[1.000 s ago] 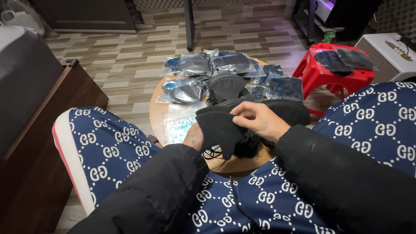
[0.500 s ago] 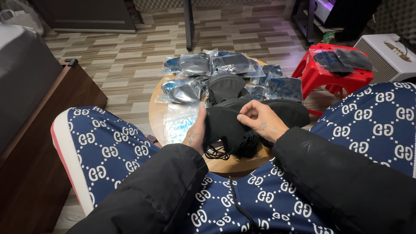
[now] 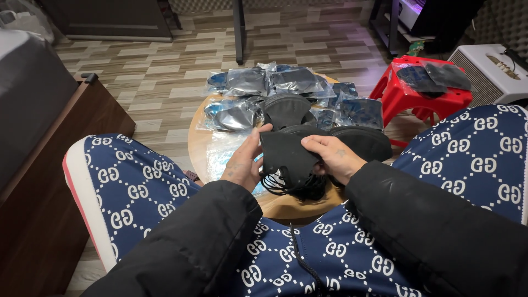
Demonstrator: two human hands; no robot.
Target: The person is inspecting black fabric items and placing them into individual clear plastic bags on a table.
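Head view. Both hands meet over the near edge of the round wooden worktop [image 3: 286, 206], between the knees.

Left hand [image 3: 245, 165] grips the left edge of a black face mask [image 3: 286, 154], thumb up on top. Right hand [image 3: 333, 159] pinches the mask's right side, fingers curled over it. Mask hangs between the two, long axis running left to right, black ear loops [image 3: 291, 187] dangling beneath. Neither hand is nearer; both are on it.

Just beyond: loose black masks [image 3: 357, 140]. Farther back, clear-bagged masks [image 3: 247, 82] in a heap. Red stool [image 3: 418, 96] to the right carries two more dark masks.
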